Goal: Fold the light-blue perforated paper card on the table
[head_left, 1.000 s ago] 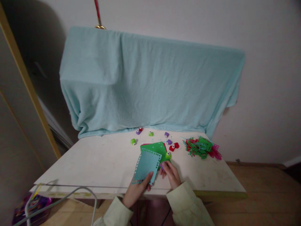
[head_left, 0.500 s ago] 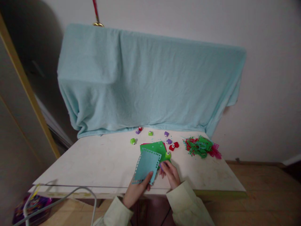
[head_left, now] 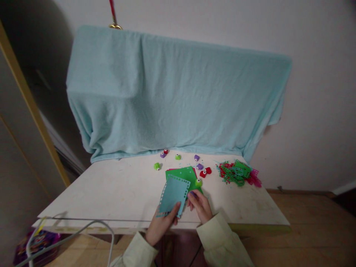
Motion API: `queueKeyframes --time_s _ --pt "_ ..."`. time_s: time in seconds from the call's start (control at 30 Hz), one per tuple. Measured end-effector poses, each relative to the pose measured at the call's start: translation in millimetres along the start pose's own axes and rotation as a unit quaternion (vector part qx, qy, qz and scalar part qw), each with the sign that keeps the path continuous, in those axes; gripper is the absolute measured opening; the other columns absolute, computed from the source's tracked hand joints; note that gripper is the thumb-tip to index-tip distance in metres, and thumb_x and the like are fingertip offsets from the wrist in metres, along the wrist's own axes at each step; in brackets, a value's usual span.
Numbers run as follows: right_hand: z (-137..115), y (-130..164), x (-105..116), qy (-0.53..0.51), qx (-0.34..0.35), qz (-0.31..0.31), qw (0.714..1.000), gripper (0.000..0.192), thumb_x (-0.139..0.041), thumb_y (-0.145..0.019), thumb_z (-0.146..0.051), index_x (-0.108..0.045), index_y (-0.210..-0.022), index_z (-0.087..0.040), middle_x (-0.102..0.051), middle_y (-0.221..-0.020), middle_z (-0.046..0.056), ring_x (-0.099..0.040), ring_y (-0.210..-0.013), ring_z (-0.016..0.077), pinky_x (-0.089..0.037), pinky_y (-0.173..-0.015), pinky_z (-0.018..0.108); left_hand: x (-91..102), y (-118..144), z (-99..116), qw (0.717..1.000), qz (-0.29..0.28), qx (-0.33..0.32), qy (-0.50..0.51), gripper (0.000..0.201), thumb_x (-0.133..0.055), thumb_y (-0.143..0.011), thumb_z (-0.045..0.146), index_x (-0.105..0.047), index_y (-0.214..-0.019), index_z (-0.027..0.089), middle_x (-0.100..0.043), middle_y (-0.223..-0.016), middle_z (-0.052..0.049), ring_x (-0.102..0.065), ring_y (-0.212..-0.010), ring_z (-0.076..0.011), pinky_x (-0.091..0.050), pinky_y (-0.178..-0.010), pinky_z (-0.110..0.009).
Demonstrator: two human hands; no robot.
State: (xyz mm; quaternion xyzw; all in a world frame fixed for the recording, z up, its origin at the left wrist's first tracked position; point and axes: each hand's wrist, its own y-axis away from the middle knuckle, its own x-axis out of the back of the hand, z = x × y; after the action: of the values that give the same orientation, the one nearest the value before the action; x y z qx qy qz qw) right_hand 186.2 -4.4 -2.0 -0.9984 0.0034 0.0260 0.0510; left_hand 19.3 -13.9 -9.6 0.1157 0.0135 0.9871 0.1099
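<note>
1. Head view: left hand (head_left: 161,225) pinches the light-blue punched-edge paper sheet (head_left: 174,194) at its near corner, steadying it on the white counter (head_left: 116,193).
2. Right hand (head_left: 200,206) fingers grip a small purple paper punch (head_left: 192,194) at the sheet's right edge.

A light blue paper sheet (head_left: 174,193) is showing rows of small punched holes along its edges. Green sheets (head_left: 185,175) are lying beneath it. Green, purple and red punches are dotting the white desk (head_left: 116,189), beside red, green and pink scraps (head_left: 237,173). A pale blue towel (head_left: 172,92) is hanging behind.
</note>
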Motion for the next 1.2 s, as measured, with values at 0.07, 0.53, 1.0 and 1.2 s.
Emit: queueKeyframes --time_s 0.07,0.53,1.0,1.2 --pt "1.9 -0.1 0.1 0.007 -0.002 0.001 1.0 0.029 -0.056 -0.082 -0.046 -0.056 -0.08 -0.018 -0.055 -0.059 -0.001 -0.046 -0.049 0.0112 -0.035 -0.047 0.023 0.5 0.4 0.7 1.0 -0.005 0.002 0.002 0.04 -0.048 -0.085 0.046 -0.053 -0.058 0.017 -0.056 -0.049 0.002 -0.055 -0.048 -0.0137 -0.044 -0.059 -0.023" --pt "3.3 -0.3 -2.0 0.042 0.005 0.006 0.999 0.029 -0.056 -0.081 -0.048 -0.056 -0.079 -0.019 -0.054 -0.059 -0.001 -0.048 -0.05 0.0126 -0.039 -0.049 0.024 0.5 0.7 -0.2 1.0 0.005 0.003 0.0 0.038 -0.048 -0.085 0.045 -0.054 -0.059 0.017 -0.056 -0.049 0.002 -0.056 -0.049 -0.0139 -0.043 -0.059 -0.024" --pt "-3.7 0.9 -4.8 0.055 0.003 0.007 0.998 0.032 -0.057 -0.08 -0.05 -0.057 -0.079 -0.018 -0.054 -0.06 -0.001 -0.048 -0.051 0.0124 -0.039 -0.048 0.024 2.2 1.9 6.9 1.0 0.005 0.007 -0.004 0.04 -0.045 -0.085 0.046 -0.052 -0.057 0.018 -0.056 -0.049 0.002 -0.055 -0.049 -0.0143 -0.044 -0.06 -0.024" --pt "-1.2 1.5 -3.4 0.053 0.0 0.001 0.999 0.031 -0.059 -0.079 -0.048 -0.057 -0.079 -0.017 -0.054 -0.06 -0.001 -0.049 -0.052 0.0125 -0.04 -0.048 0.023 3.9 1.8 11.4 1.0 0.002 0.005 0.009 0.038 -0.046 -0.084 0.047 -0.055 -0.06 0.018 -0.057 -0.05 0.002 -0.055 -0.049 -0.0142 -0.044 -0.057 -0.024"
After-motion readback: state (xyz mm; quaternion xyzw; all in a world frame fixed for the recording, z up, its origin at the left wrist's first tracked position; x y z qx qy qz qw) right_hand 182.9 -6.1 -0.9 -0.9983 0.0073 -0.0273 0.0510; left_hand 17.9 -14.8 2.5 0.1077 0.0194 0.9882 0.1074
